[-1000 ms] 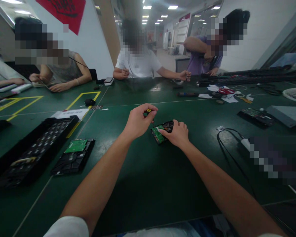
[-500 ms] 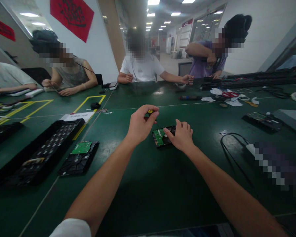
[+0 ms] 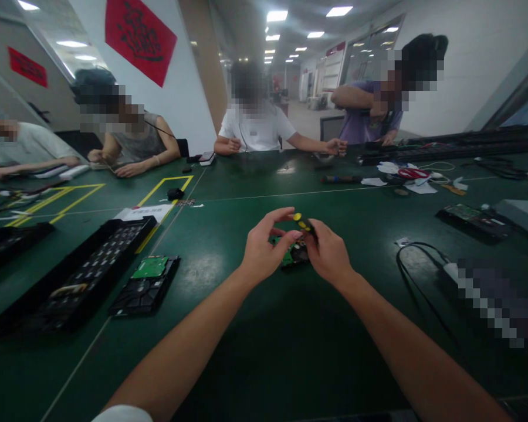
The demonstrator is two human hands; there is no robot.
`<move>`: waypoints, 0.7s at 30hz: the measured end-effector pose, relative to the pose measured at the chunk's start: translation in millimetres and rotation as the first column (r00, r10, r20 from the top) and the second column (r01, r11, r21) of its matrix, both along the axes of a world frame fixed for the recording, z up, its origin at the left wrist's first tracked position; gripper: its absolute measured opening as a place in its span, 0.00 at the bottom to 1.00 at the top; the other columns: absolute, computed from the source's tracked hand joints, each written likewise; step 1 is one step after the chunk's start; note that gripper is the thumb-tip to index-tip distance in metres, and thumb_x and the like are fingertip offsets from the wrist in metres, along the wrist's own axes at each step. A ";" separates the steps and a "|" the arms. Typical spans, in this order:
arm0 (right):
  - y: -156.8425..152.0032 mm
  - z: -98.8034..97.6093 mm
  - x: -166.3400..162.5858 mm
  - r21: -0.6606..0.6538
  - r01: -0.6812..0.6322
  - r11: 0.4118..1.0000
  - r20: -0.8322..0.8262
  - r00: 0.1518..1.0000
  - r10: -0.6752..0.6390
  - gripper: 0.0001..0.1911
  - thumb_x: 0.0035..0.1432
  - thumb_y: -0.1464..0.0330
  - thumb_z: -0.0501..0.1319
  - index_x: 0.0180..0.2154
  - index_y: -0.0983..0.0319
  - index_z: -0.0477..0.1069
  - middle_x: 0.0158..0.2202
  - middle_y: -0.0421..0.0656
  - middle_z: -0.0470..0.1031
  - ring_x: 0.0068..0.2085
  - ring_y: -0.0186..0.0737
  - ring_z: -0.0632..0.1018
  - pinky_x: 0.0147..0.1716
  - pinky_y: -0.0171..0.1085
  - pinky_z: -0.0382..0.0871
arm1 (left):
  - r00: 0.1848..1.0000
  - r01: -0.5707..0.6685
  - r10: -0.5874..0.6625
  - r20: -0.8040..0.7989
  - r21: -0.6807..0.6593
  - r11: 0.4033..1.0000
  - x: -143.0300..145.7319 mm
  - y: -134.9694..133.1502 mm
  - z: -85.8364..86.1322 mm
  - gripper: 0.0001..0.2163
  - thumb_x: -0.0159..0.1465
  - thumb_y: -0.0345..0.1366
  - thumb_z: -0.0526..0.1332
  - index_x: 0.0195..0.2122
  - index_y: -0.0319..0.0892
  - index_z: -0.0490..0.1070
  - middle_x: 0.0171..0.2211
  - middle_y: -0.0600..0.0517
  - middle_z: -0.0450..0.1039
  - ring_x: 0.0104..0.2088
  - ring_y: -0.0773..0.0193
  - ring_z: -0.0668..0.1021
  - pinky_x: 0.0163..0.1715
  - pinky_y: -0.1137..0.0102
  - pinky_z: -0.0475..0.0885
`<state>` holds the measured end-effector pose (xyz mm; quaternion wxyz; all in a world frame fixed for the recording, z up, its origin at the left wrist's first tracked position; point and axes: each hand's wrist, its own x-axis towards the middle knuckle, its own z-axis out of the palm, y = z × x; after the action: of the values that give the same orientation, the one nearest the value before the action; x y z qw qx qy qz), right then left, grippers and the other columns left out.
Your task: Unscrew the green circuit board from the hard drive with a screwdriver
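A screwdriver (image 3: 305, 223) with a black and yellow handle is in my right hand (image 3: 332, 251), its fingers wrapped round the handle. Its shaft is hidden from view. To the left, my left hand (image 3: 266, 246) curves with thumb and fingers apart, the thumb tip close to the right fingers; whether the two touch, I cannot tell. Beneath both hands a hard drive (image 3: 295, 255) with a green circuit board lies on the green table (image 3: 264, 328), largely covered by them.
A second hard drive (image 3: 145, 287) lies to the left, beside a long black tray (image 3: 83, 264). Another drive (image 3: 470, 221) and a looped black cable (image 3: 405, 287) are on the right. Several people sit across the table, one person in a white shirt (image 3: 257, 126) directly opposite.
The screwdriver has passed from my left hand to my right hand. My right hand has come off the hard drive and moved left; the left has shifted slightly right. The view has tilted slightly.
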<state>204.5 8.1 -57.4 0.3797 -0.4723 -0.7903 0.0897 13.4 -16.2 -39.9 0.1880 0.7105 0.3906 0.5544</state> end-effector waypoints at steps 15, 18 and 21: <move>18.1 -21.0 23.8 -0.302 0.315 0.900 0.328 0.920 -0.212 0.14 0.75 0.61 0.48 0.47 0.61 0.67 0.39 0.53 0.80 0.40 0.53 0.81 0.35 0.43 0.64 | 0.793 -0.236 0.077 -0.604 -0.188 0.953 -20.2 7.6 -86.2 0.59 0.53 0.67 0.69 0.75 0.38 0.45 0.71 0.30 0.58 0.72 0.32 0.60 0.71 0.40 0.53; 18.7 -20.2 25.0 -0.323 0.310 0.894 0.304 0.929 -0.212 0.15 0.75 0.60 0.47 0.48 0.61 0.67 0.39 0.53 0.80 0.40 0.54 0.82 0.35 0.43 0.64 | 0.805 -0.228 0.076 -0.589 -0.188 0.955 -22.8 11.1 -85.7 0.57 0.52 0.66 0.71 0.74 0.39 0.48 0.69 0.32 0.61 0.69 0.34 0.65 0.69 0.41 0.58; 21.9 -24.3 29.2 -0.355 0.302 0.885 0.264 0.940 -0.215 0.17 0.74 0.58 0.46 0.50 0.61 0.67 0.40 0.53 0.80 0.40 0.54 0.81 0.35 0.44 0.66 | 0.818 -0.182 0.031 -0.574 -0.208 0.961 -30.2 12.6 -83.9 0.55 0.54 0.64 0.71 0.73 0.40 0.51 0.68 0.32 0.62 0.69 0.35 0.66 0.68 0.42 0.60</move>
<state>233.7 30.0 -81.7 0.1979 -0.6468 -0.7229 0.1413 -16.8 -3.5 -123.8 0.1213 0.7895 0.5355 0.2743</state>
